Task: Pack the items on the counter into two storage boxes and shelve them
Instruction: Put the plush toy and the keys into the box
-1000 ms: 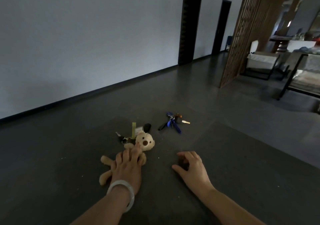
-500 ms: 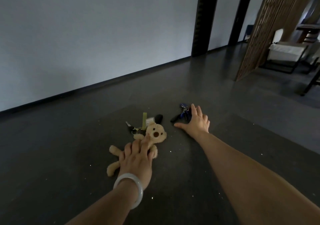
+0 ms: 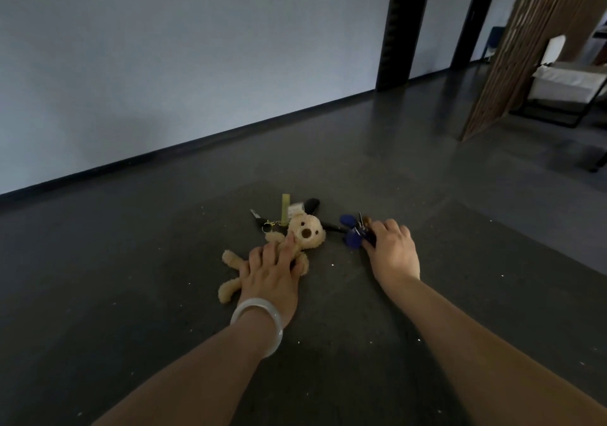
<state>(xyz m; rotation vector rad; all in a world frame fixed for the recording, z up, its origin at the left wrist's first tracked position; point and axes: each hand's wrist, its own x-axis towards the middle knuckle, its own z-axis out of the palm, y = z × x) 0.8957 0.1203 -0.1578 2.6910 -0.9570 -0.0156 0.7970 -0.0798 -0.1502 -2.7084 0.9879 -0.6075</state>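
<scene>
Since 0.5 s ago: your R hand (image 3: 392, 251) has come back toward you w/ the key bunch (image 3: 351, 236), which now lies just beside the plush bear (image 3: 307, 230) instead of apart from it. L hand (image 3: 269, 274) unchanged on the bear. State now: R fingers are curled over the bunch. Blue tags stick out on the bear side, and the rest of the keys are hidden under the fingers, so can't tell how many are actually caught. The bunch's black strap (image 3: 331, 227) reaches to the bear's head. L fingers lie fairly straight and spread across the bear's torso, pressing it to the counter (image 3: 147, 310), not wrapped round it. The bear's own ring w/ yellow tag (image 3: 285, 207) and black fob (image 3: 311, 204) trails beyond its head, on the counter. No storage box in view. Risks, my judgement:
(1) The strap or loose tags may snag the bear's ring when you lift, as the two sets sit so close, and one would drag the other.
(2) Lifting L w/o closing first means the bear slips and the fob swings into the bunch.
(3) A partial R grip lets a key dangle or drop en route.
(4) Light is dim, so small bits are easy to leave behind.
</scene>
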